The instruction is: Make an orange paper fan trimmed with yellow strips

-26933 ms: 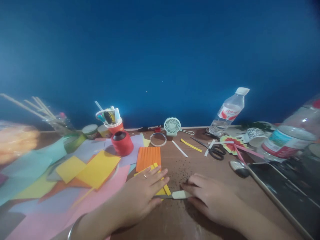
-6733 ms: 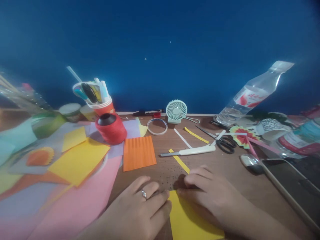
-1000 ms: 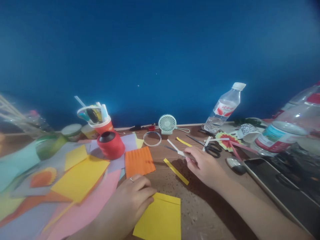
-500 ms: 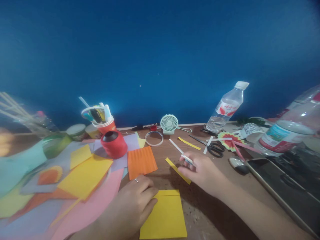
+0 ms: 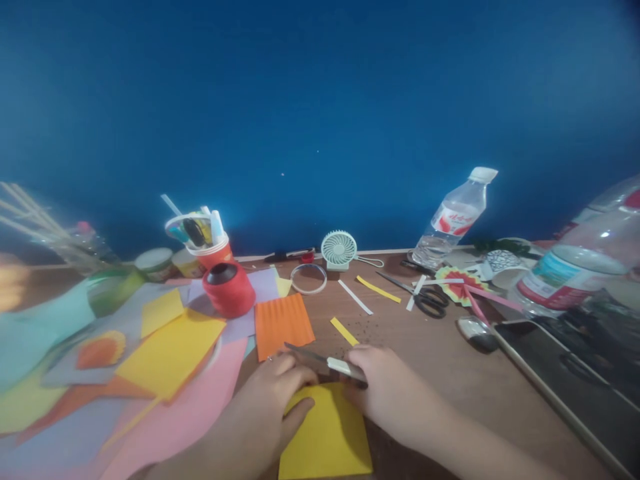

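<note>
A folded square of yellow paper (image 5: 325, 433) lies on the brown table at the near edge of view. My left hand (image 5: 270, 407), with a ring on one finger, grips its upper left side, thumb flat on top and fingers bent at the edge. My right hand (image 5: 385, 393) is closed around a craft knife (image 5: 343, 366) with a pale handle. The dark blade points left, over the paper's top edge and close to my left fingers. Whether it touches the paper I cannot tell. Just beyond lies a short yellow strip (image 5: 344, 331), partly hidden by my right hand.
Pleated orange paper (image 5: 284, 323) and coloured sheets (image 5: 170, 353) spread leftward, with a red thread spool (image 5: 229, 290) on them. Behind are a pen cup (image 5: 213, 252), a small fan (image 5: 339, 250) and tape ring (image 5: 309, 279). Scissors (image 5: 425, 301), bottles (image 5: 457, 217) and a phone (image 5: 555, 380) stand or lie right.
My right hand has moved down and left with the knife, from above the yellow strip to the paper's top edge. My left fingers have shifted slightly on the paper.
</note>
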{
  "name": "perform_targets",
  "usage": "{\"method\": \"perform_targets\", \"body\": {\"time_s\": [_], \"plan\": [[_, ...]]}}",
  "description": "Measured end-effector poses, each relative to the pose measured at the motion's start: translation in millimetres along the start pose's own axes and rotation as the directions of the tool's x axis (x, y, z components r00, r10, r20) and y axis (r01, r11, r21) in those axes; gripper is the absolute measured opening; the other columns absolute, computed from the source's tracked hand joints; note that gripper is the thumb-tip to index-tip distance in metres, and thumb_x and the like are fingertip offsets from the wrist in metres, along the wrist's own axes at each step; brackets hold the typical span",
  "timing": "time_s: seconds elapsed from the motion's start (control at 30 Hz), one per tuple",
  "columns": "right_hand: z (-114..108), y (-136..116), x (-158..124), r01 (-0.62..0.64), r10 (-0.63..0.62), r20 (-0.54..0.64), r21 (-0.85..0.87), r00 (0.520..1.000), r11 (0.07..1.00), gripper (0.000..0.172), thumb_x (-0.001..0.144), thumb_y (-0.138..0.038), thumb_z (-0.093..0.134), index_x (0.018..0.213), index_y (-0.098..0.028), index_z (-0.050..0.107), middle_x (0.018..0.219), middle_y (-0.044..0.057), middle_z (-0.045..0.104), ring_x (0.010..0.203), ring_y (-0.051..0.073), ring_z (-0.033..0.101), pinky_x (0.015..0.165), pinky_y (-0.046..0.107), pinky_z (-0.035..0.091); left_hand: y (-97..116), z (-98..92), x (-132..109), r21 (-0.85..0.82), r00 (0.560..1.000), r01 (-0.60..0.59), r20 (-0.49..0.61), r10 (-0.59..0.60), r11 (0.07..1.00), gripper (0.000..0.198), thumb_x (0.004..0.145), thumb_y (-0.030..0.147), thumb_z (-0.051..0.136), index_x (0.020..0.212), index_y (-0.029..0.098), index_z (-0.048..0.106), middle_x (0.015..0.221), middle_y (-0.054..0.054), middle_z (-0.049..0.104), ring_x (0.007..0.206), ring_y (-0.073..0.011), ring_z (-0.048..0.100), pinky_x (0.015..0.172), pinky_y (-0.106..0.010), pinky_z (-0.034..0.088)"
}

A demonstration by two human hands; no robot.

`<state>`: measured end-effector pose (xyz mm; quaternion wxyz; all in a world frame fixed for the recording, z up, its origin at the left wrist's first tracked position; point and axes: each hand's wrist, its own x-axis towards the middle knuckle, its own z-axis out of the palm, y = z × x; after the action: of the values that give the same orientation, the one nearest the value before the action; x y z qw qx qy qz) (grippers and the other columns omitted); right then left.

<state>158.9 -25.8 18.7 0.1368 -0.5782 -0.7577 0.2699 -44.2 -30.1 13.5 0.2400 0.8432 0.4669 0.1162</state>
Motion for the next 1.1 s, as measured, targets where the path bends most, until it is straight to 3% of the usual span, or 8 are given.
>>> {"method": "perform_targets", "body": {"time_s": [0.1,0.27,0.4,0.67,0.77,0.87,0.93,1.1], "plan": [[2.0,-2.4,-0.5,0.048,-0.045,-0.028,0.104,0.999,0.993,0.013,0.061,-0.008,0.049,0.062,-0.02,0.054,0.065,-0.001,0.056,0.059,0.012,0.05,0.05,0.022,0.03,3.5,0.5,2.5,-0.058,0.999,0.05,-0.016,-0.051,0.997,0.012,0.076,0.013,0.05,0.077,0.021,0.058,0.085,-0.001,0.059,0.081,-0.0172,0.056,0.072,-0.031,0.045],[6.9,-11.7,-0.9,0.122,-0.1,-0.089,0.297,0.991,0.947,0.016,0.065,-0.009,0.045,0.052,-0.018,0.045,0.06,-0.003,0.049,0.056,0.01,0.048,0.051,0.021,0.031,14.1,-7.6,3.3,-0.274,0.982,0.167,-0.04,-0.185,0.947,0.012,0.078,0.023,0.051,0.076,0.022,0.063,0.076,0.002,0.065,0.072,-0.0154,0.058,0.066,-0.027,0.044],[6.2,-19.8,-1.9,0.068,-0.028,-0.135,0.299,0.99,0.952,0.018,0.061,-0.01,0.046,0.049,-0.018,0.036,0.056,-0.004,0.042,0.05,0.009,0.041,0.045,0.021,0.027,16.9,-8.3,0.0,-0.309,0.96,0.25,-0.045,-0.277,0.918,0.02,0.078,0.031,0.051,0.068,0.019,0.063,0.067,0.0,0.063,0.064,-0.0154,0.056,0.058,-0.027,0.043],[-19.3,4.9,4.9,-0.063,0.124,-0.202,0.281,0.972,0.958,0.011,0.061,-0.012,0.045,0.055,-0.019,0.051,0.057,-0.002,0.051,0.052,0.012,0.047,0.049,0.023,0.032,7.2,-5.7,-2.5,-0.403,0.926,0.258,-0.157,-0.344,0.878,0.022,0.076,0.034,0.051,0.06,0.018,0.055,0.059,0.002,0.057,0.057,-0.0132,0.051,0.053,-0.024,0.041],[-25.8,6.1,4.0,-0.038,0.135,-0.279,0.326,0.951,0.945,0.012,0.065,-0.011,0.043,0.059,-0.019,0.05,0.058,-0.003,0.049,0.051,0.011,0.044,0.048,0.022,0.033,7.5,-7.8,0.5,-0.405,0.919,0.264,-0.169,-0.355,0.875,0.022,0.075,0.034,0.051,0.061,0.018,0.057,0.059,0.001,0.058,0.057,-0.0136,0.051,0.053,-0.025,0.041],[-20.9,-10.3,-1.0,0.117,-0.03,-0.223,0.387,0.974,0.915,0.02,0.061,-0.009,0.047,0.076,-0.022,0.05,0.064,-0.004,0.052,0.054,0.01,0.048,0.049,0.02,0.036,8.5,-4.8,2.2,-0.386,0.929,0.29,-0.105,-0.354,0.876,0.021,0.074,0.035,0.053,0.062,0.019,0.062,0.061,0.0,0.063,0.057,-0.0151,0.054,0.053,-0.027,0.042],[-14.7,-23.0,-3.9,0.187,-0.116,-0.218,0.342,0.969,0.921,0.022,0.058,-0.006,0.046,0.072,-0.022,0.048,0.069,-0.004,0.054,0.063,0.011,0.051,0.057,0.021,0.039,9.5,-1.3,1.9,-0.396,0.948,0.257,-0.073,-0.309,0.882,0.02,0.074,0.032,0.054,0.063,0.02,0.064,0.063,0.0,0.065,0.06,-0.0158,0.056,0.057,-0.028,0.044],[-7.0,-34.0,-5.4,0.157,-0.127,-0.128,0.266,0.984,0.951,0.016,0.057,-0.008,0.048,0.067,-0.021,0.048,0.069,-0.003,0.056,0.06,0.012,0.05,0.054,0.021,0.038,10.3,5.6,-1.0,-0.492,0.98,0.124,-0.073,-0.183,0.862,0.014,0.075,0.023,0.055,0.064,0.021,0.064,0.069,0.001,0.067,0.069,-0.0147,0.06,0.068,-0.027,0.046]]}}
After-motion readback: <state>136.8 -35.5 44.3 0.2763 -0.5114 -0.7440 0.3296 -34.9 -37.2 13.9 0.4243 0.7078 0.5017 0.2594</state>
